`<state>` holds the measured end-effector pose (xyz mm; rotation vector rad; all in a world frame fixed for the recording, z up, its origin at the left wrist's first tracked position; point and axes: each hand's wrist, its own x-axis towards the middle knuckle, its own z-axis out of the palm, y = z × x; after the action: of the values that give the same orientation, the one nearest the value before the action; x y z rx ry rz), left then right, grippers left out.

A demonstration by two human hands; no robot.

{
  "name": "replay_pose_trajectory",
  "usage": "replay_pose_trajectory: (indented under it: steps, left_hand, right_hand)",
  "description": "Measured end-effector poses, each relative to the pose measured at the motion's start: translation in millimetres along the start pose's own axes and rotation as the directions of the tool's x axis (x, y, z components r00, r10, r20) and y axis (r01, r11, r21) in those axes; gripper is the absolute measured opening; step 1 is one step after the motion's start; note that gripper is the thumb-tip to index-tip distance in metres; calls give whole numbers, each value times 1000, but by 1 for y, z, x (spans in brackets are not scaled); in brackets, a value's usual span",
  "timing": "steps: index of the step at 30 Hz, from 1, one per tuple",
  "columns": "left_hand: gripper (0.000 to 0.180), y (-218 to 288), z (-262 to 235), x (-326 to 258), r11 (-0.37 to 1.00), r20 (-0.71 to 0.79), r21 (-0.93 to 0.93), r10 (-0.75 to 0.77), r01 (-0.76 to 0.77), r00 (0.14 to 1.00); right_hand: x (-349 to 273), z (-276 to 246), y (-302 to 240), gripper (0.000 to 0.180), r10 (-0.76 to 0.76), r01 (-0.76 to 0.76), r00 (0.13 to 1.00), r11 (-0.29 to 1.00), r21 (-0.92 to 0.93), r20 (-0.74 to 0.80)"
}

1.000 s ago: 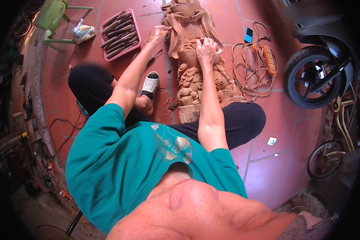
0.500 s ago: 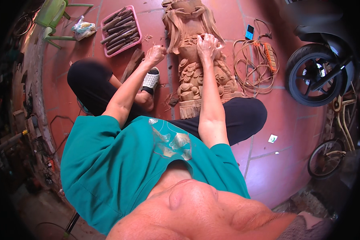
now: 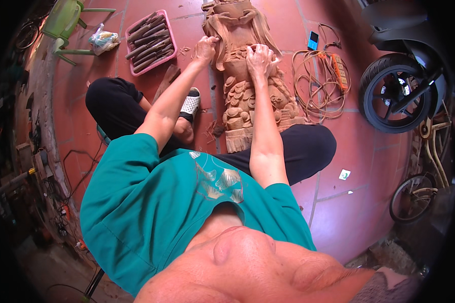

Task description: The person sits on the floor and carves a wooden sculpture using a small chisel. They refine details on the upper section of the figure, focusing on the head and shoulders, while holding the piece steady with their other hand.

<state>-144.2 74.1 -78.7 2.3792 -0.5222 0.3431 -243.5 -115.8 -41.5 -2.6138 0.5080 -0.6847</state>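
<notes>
A carved wooden statue (image 3: pixel 237 90) lies lengthwise on the floor in front of my crossed legs, its surface full of draped folds and round, scale-like shapes. My right hand (image 3: pixel 260 61) rests on its middle with the fingers bent down against the wood; whatever is under them is hidden. At the statue's left edge is my left hand (image 3: pixel 206 49), fingers drawn together near a carved fold. If it pinches anything, that is too small to make out.
Left of the statue stands a pink basket (image 3: pixel 174 53) of dark-handled tools. A wooden mallet-like piece (image 3: pixel 168 80) lies nearby. To the right are a coiled cord (image 3: pixel 308 108), an orange power strip (image 3: pixel 340 73), a blue phone (image 3: pixel 313 40) and a motorbike wheel (image 3: pixel 367 96).
My left hand has moved up and to the right, from beside the statue to its edge. The right hand stays at the same spot on the carving.
</notes>
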Motion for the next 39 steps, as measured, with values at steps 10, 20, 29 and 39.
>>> replay_pose_trajectory:
  steps: [10, 20, 29, 39]
  left_hand:
    - [17, 23, -36, -82, 987, 284, 134, -126, 91, 950]
    - [19, 20, -48, -20, 988, 246, 25, -154, 153, 957]
    - [16, 31, -12, -5, 947, 282, 293, 49, -135, 958]
    - [17, 18, -53, -71, 946, 571, 318, -138, -62, 809]
  right_hand:
    - [-1, -7, -2, 21, 6, -6, 1000, 999, -43, -17]
    - [0, -6, 2, 22, 17, -17, 1000, 999, -44, -12]
    - [-3, -8, -2, 24, 15, -13, 999, 998, -65, 38]
    - [0, 1, 6, 22, 2, -3, 1000, 999, -48, -28]
